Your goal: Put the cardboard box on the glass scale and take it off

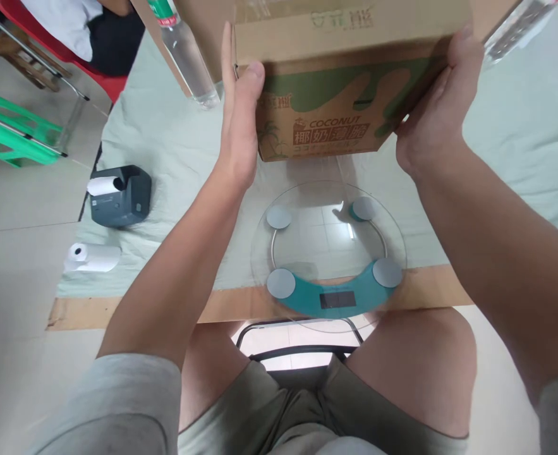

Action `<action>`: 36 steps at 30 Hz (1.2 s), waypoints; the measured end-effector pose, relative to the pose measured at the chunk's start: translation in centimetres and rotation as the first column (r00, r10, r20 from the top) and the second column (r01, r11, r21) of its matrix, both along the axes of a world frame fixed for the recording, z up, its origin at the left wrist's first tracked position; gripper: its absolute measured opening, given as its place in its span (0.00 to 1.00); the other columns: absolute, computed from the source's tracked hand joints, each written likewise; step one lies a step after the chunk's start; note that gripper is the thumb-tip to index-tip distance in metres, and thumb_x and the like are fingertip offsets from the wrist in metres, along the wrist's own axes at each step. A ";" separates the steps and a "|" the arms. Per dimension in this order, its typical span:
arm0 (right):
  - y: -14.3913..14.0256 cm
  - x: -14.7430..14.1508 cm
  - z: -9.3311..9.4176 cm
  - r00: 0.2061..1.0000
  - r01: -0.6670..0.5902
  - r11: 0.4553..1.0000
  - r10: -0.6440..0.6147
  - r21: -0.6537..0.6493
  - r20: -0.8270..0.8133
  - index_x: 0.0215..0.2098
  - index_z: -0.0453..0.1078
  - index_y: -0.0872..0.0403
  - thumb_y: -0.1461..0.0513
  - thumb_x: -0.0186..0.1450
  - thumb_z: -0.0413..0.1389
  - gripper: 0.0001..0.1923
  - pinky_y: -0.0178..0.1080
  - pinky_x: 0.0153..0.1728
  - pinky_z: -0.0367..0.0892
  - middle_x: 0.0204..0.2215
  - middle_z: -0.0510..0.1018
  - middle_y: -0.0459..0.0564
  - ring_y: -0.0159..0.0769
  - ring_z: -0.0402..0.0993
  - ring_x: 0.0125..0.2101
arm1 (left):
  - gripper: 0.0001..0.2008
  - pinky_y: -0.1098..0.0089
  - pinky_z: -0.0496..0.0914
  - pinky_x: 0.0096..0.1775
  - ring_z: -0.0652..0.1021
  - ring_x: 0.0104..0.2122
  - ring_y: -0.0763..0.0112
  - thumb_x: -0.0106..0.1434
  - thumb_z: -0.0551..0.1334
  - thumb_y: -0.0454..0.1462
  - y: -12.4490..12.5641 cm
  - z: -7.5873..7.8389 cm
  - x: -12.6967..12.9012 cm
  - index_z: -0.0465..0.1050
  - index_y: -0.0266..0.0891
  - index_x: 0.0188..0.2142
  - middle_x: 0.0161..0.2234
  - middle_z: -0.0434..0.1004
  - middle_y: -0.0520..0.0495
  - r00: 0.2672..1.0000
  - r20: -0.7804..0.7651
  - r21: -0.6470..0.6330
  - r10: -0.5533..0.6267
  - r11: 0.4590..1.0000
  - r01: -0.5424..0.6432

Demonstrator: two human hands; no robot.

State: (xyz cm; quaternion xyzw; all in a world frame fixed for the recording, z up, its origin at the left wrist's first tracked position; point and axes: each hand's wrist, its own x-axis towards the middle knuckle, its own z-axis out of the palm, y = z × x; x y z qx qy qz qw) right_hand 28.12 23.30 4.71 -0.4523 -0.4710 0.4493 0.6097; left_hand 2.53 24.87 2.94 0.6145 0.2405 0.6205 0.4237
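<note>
A brown cardboard box (335, 82) printed with green shapes and the word COCONUT is held between both palms above the table. My left hand (238, 120) presses flat against its left side, thumb on the front face. Gripping its right side is my right hand (437, 114). Below the box, a round glass scale (328, 253) with a teal display strip lies at the table's near edge; nothing rests on it.
A dark label printer (120, 196) with a paper roll sits at the table's left, a loose white paper roll (91, 257) in front of it. A clear plastic bottle (184, 54) stands left of the box. Green and red chairs (13, 129) stand far left.
</note>
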 end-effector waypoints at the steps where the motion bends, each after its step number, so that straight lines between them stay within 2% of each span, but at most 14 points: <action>1: -1.4 0.0 0.9 0.999 0.031 0.998 -0.030 0.052 -0.018 0.55 0.68 0.34 0.41 0.71 0.45 0.21 0.51 0.54 0.76 0.58 0.77 0.37 0.43 0.60 0.70 | 0.36 0.60 0.65 0.71 0.67 0.71 0.57 0.65 0.62 0.64 -1.3 1.1 0.0 0.67 0.53 0.66 0.46 0.78 0.50 1.000 -0.001 0.009 0.010 1.000 -0.010; 4: -6.2 -0.4 3.0 0.996 0.090 0.984 -0.085 0.156 -0.039 0.48 0.71 0.39 0.41 0.67 0.51 0.20 0.50 0.49 0.77 0.59 0.77 0.39 0.46 0.65 0.67 | 0.35 0.59 0.64 0.73 0.62 0.74 0.57 0.60 0.65 0.66 -5.9 3.8 -0.1 0.70 0.63 0.63 0.57 0.78 0.55 0.998 -0.013 -0.057 0.069 0.996 -0.069; 6: -9.4 -0.7 3.8 0.996 0.092 0.981 -0.088 0.169 -0.033 0.47 0.71 0.40 0.39 0.63 0.53 0.22 0.50 0.48 0.77 0.60 0.76 0.41 0.48 0.67 0.64 | 0.37 0.56 0.65 0.74 0.58 0.76 0.56 0.58 0.65 0.68 -9.1 4.8 -0.2 0.70 0.66 0.63 0.65 0.73 0.62 0.996 -0.029 -0.127 0.081 0.988 -0.084; 8: -12.4 -0.8 4.0 0.994 0.104 0.980 -0.099 0.169 -0.039 0.48 0.70 0.41 0.39 0.61 0.54 0.24 0.50 0.50 0.77 0.60 0.76 0.42 0.48 0.67 0.64 | 0.39 0.53 0.62 0.74 0.56 0.77 0.54 0.58 0.64 0.68 -12.3 4.9 -0.1 0.68 0.64 0.65 0.70 0.67 0.66 0.998 -0.014 -0.182 0.055 0.982 -0.057; 10: -14.9 -0.8 3.7 0.995 0.098 0.983 -0.095 0.157 -0.031 0.49 0.70 0.39 0.38 0.60 0.55 0.25 0.51 0.53 0.76 0.60 0.76 0.40 0.47 0.64 0.67 | 0.39 0.54 0.60 0.75 0.55 0.77 0.52 0.60 0.65 0.65 -15.0 4.7 -0.1 0.67 0.59 0.67 0.72 0.63 0.65 1.000 0.029 -0.211 0.005 0.977 0.002; 13: -18.0 -0.8 3.0 0.993 0.115 0.984 -0.113 0.134 -0.022 0.48 0.71 0.38 0.39 0.59 0.56 0.24 0.53 0.60 0.73 0.59 0.77 0.39 0.47 0.62 0.69 | 0.41 0.53 0.61 0.74 0.56 0.77 0.53 0.62 0.66 0.62 -18.3 4.3 -0.2 0.62 0.53 0.70 0.72 0.63 0.59 0.996 0.063 -0.256 -0.065 0.964 0.079; 16: -20.2 -0.9 2.3 0.993 0.115 0.988 -0.116 0.102 0.010 0.48 0.73 0.36 0.39 0.60 0.56 0.23 0.55 0.63 0.71 0.58 0.78 0.40 0.48 0.62 0.70 | 0.44 0.51 0.65 0.72 0.58 0.76 0.49 0.60 0.67 0.63 -20.7 4.1 -0.6 0.61 0.54 0.71 0.71 0.66 0.56 0.996 0.075 -0.315 -0.055 0.946 0.076; 20: -22.0 -1.3 1.0 0.996 0.084 0.994 -0.085 0.063 0.013 0.51 0.73 0.36 0.37 0.58 0.58 0.27 0.55 0.58 0.74 0.56 0.79 0.43 0.50 0.63 0.70 | 0.46 0.52 0.63 0.73 0.58 0.76 0.47 0.59 0.67 0.64 -22.7 3.6 -1.3 0.61 0.52 0.71 0.71 0.68 0.52 0.997 0.080 -0.360 -0.012 0.932 0.040; 26: -23.1 -1.3 -0.5 0.998 0.057 0.995 -0.057 0.076 -0.002 0.53 0.74 0.38 0.37 0.60 0.58 0.28 0.55 0.59 0.75 0.59 0.77 0.43 0.50 0.64 0.70 | 0.48 0.53 0.57 0.75 0.54 0.78 0.51 0.60 0.64 0.66 -23.6 1.5 -1.6 0.57 0.54 0.73 0.74 0.62 0.50 0.999 0.051 -0.386 -0.012 0.922 0.031; 31: -23.5 -1.1 -0.8 0.996 0.087 0.993 -0.088 0.082 0.004 0.55 0.72 0.40 0.39 0.61 0.56 0.28 0.54 0.61 0.74 0.62 0.74 0.44 0.49 0.63 0.70 | 0.45 0.55 0.51 0.76 0.52 0.78 0.53 0.61 0.63 0.67 -23.4 0.5 -1.6 0.59 0.57 0.72 0.77 0.54 0.53 1.000 0.006 -0.350 -0.021 0.937 0.021; 36: -23.5 -1.2 -1.6 0.992 0.125 0.988 -0.124 0.086 -0.010 0.51 0.74 0.40 0.39 0.60 0.57 0.27 0.55 0.62 0.73 0.59 0.76 0.45 0.49 0.66 0.68 | 0.44 0.56 0.49 0.77 0.50 0.78 0.54 0.63 0.60 0.67 -23.9 -0.1 -1.7 0.56 0.61 0.73 0.79 0.45 0.60 0.997 -0.081 -0.354 -0.007 0.935 -0.022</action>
